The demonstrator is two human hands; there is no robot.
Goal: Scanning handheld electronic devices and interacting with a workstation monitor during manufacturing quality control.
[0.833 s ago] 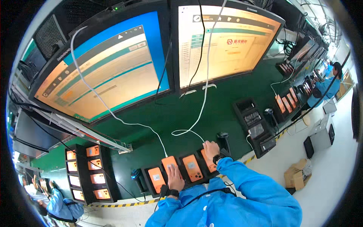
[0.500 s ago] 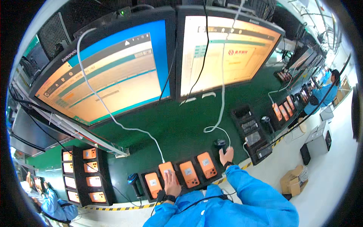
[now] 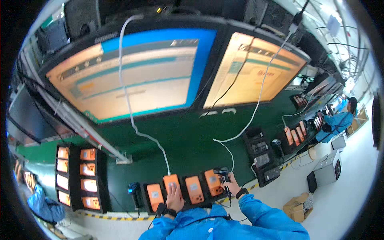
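My left hand (image 3: 175,199) lies with its fingers stretched flat on an orange phone (image 3: 168,179), the second from the left in a black foam tray (image 3: 180,179). A white cable (image 3: 161,151) runs into the top end of that phone. My right hand (image 3: 232,186) is closed round the grip of a black handheld barcode scanner (image 3: 221,171). The scanner is over the rightmost orange phone (image 3: 211,178) and hides part of it. Two more phones, the leftmost phone (image 3: 155,196) and the third phone (image 3: 194,189), lie in the tray with pale labels on their backs.
Two lit monitors (image 3: 136,80) stand at the back of the green bench. Another scanner (image 3: 135,194) stands left of the tray; farther left are black trays (image 3: 75,176) of orange phones. At right sits a black compartment tray (image 3: 256,145). Co-workers in blue (image 3: 336,124) are at both sides.
My right hand has lifted the scanner and brought it left, from the bench beside the tray to over the rightmost phone. My left hand stays on its phone. The whole view has shifted.
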